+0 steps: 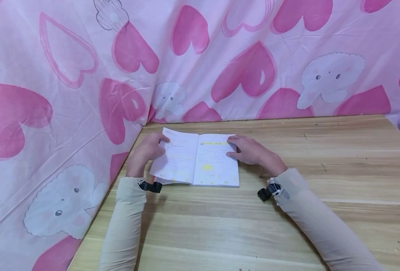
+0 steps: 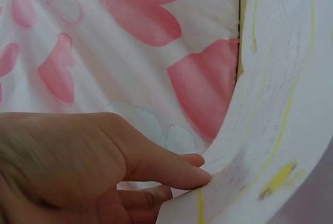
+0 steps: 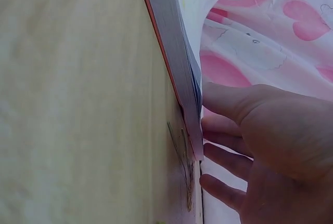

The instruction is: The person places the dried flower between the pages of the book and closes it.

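An open book (image 1: 217, 169) with white pages and yellow print lies on the wooden table. At its left side, my left hand (image 1: 149, 148) pinches the outer edge of a page (image 2: 234, 167) between thumb and fingers. That page curves, and its lower left corner stands lifted off the leaves below. My right hand (image 1: 252, 149) touches the right page's outer edge, its thumb and fingers nearly straight. Seen in the right wrist view, the thick page block (image 3: 174, 42) rests over a thin red cover, with the right fingertips right at its edge.
A pink curtain (image 1: 200, 82) with hearts and white cartoon animals hangs along the table's back and left edges. The wooden table (image 1: 203, 226) extends to the right and front. Both wrists carry small black cameras.
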### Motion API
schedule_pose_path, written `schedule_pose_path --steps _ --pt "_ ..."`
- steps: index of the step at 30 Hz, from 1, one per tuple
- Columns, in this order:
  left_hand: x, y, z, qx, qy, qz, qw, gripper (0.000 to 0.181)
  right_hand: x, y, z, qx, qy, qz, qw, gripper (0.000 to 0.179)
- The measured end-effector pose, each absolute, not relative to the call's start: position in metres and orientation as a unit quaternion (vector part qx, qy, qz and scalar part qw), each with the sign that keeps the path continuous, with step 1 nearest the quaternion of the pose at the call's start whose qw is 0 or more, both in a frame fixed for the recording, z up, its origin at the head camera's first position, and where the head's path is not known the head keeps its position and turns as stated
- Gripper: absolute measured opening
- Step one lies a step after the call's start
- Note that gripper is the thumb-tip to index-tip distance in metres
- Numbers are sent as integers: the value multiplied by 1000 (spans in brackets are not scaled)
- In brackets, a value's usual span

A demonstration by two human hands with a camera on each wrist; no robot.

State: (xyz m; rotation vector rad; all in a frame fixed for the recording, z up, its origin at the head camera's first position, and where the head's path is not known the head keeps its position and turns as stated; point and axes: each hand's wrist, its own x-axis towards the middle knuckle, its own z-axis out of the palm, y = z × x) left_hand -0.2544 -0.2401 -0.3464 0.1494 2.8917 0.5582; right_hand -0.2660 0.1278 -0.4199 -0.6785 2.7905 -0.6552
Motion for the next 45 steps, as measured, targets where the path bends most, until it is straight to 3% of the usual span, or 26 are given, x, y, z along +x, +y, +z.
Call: schedule_pose_path --steps 6,13,15,17,22,24,27,31,37,45 --pt "-255 -241 -362 29 975 192 105 51 -265 127 -416 -235 946 -207 85 72" --pt "-254 -234 -377 -6 971 185 153 69 -265 126 -416 -241 947 -201 73 71" --pt "-253 -230 -382 -9 973 170 154 64 -265 125 -417 -241 947 -197 74 70" --pt "-252 -226 -386 -1 981 143 127 56 -265 124 -416 -239 948 -194 76 70" --pt "-255 -211 -397 46 993 105 1 49 -264 122 -417 -232 952 -186 79 70" --pt "-259 -200 -401 91 988 116 -45 53 -264 123 -417 -229 952 -186 79 70" --pt "-262 -183 -406 189 967 159 -68 55 -264 125 -418 -229 952 -187 76 70" --pt "-260 -170 -411 263 947 187 -6 57 -264 126 -418 -231 952 -185 73 70" --pt "-254 -168 -418 229 954 176 86 79 -264 126 -418 -225 953 -189 81 71" --pt "-253 -169 -424 235 951 158 122 85 -268 134 -418 -226 940 -250 57 55"
